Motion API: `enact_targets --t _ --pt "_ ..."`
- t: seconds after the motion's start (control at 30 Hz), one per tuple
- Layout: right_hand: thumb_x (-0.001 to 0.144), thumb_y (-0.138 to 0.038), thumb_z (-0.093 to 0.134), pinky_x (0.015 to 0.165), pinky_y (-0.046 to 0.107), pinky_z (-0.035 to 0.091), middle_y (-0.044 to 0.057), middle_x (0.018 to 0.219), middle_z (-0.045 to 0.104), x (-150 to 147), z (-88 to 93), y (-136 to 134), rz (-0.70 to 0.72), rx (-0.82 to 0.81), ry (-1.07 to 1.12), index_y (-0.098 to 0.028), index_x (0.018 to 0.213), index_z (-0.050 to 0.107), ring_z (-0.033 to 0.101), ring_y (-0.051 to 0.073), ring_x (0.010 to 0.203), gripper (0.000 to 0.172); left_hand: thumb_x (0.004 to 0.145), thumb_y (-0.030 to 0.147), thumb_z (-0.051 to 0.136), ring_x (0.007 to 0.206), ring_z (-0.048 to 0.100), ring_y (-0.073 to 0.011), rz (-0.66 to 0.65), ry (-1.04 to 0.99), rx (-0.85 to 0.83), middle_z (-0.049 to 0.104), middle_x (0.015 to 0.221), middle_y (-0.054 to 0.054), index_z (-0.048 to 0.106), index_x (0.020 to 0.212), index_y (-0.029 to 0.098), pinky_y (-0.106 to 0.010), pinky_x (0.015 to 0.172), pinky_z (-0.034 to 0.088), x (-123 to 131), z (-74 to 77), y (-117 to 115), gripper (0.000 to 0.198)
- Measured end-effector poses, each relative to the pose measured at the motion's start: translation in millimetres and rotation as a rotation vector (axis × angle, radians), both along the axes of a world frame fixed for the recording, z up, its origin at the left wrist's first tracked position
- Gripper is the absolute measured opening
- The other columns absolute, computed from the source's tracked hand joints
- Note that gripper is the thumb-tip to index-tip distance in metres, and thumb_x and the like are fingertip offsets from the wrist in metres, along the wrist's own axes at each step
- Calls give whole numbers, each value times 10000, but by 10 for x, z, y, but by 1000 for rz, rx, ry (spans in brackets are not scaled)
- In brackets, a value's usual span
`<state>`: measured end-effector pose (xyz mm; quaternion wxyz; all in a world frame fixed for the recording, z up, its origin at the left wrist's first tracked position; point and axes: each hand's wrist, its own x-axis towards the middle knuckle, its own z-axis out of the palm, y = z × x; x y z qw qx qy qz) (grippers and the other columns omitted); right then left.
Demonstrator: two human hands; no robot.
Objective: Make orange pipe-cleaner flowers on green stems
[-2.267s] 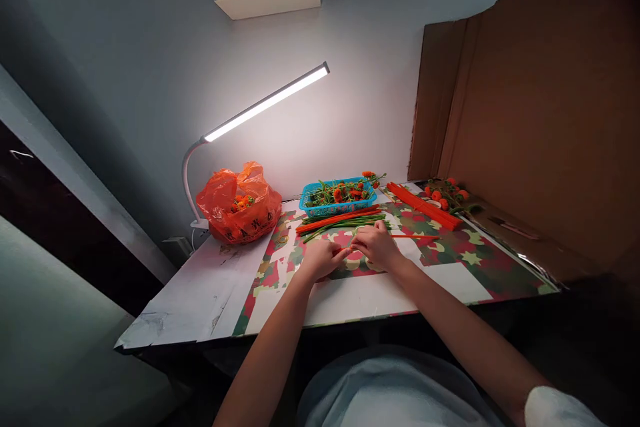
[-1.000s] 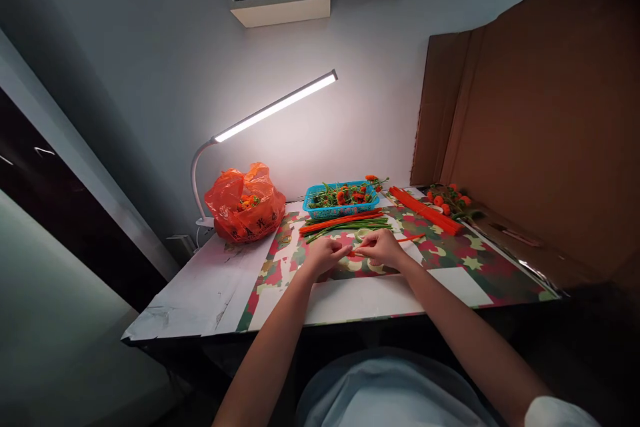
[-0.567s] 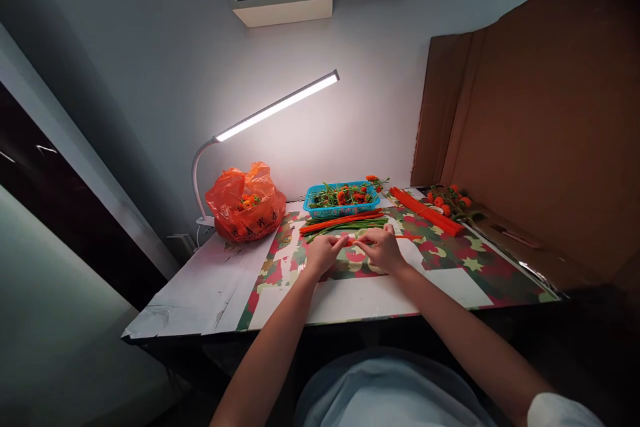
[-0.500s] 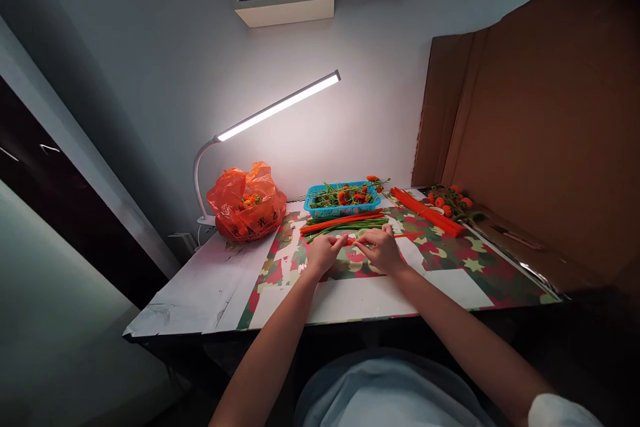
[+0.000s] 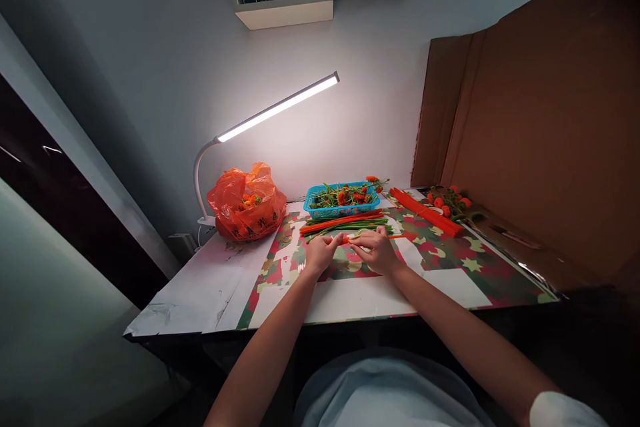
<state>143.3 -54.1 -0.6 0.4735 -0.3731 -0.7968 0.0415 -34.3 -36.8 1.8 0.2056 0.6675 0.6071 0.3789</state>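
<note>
Between my two hands is an orange pipe cleaner point(image 5: 400, 236), its straight end reaching out to the right past my right hand. My left hand point(image 5: 321, 253) is closed, thumb and fingertips pinching the pipe cleaner's left part. Close beside it, my right hand point(image 5: 375, 250) is closed on the same stem; the part between the fingertips is too small to make out. Just behind my hands lie green pipe cleaners point(image 5: 367, 223) and a bundle of orange-red pipe cleaners point(image 5: 330, 222).
A blue basket point(image 5: 340, 211) holds orange flowers with green stems. An orange plastic bag point(image 5: 247, 213) sits left, by a lit lamp point(image 5: 280, 107). Right are another orange-red bundle point(image 5: 425, 211), orange flowers point(image 5: 447, 202) and a tall cardboard sheet point(image 5: 540, 133).
My right hand has shifted slightly left, its fingers drawn in more, and less of the orange end sticks out to the right. My left hand stays nearly in place.
</note>
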Motion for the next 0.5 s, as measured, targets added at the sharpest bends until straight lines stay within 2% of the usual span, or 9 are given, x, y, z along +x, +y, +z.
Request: enact_targets --t 0.13,0.23,0.33,0.4,0.5 --pt "871 -286 558 785 359 238 21 851 750 -17 -2 -6 16 -27 23 -266 816 748 651 175 824 198 772 650 457 500 312 -101 -8 -36 -9 322 451 26 593 502 154 -248 509 214 1 -14 19 581" --pt "852 -317 571 792 363 287 22 767 735 -39 7 7 6 -95 116 -257 772 752 633 176 759 207 740 706 438 491 238 -92 -15 -99 -9 238 467 35 430 430 177 -255 502 191 9 -11 40 613" --pt "810 -452 585 683 338 372 44 697 698 -33 40 47 60 -310 303 -221 726 743 593 182 661 293 716 749 405 502 186 -86 -49 -183 9 188 506 37 289 446 192 -258 502 171 16 23 38 630" --pt "739 -561 614 572 311 384 52 665 668 3 80 74 164 -521 390 -198 729 736 563 183 613 383 714 754 391 513 190 -88 -93 -191 43 190 525 33 275 467 193 -259 504 169 14 58 17 624" --pt "626 -631 679 481 270 358 29 582 594 84 141 90 332 -758 341 -167 724 723 509 147 537 477 736 722 390 527 208 -91 -170 -129 90 202 534 29 293 477 188 -257 504 173 4 94 -24 601"
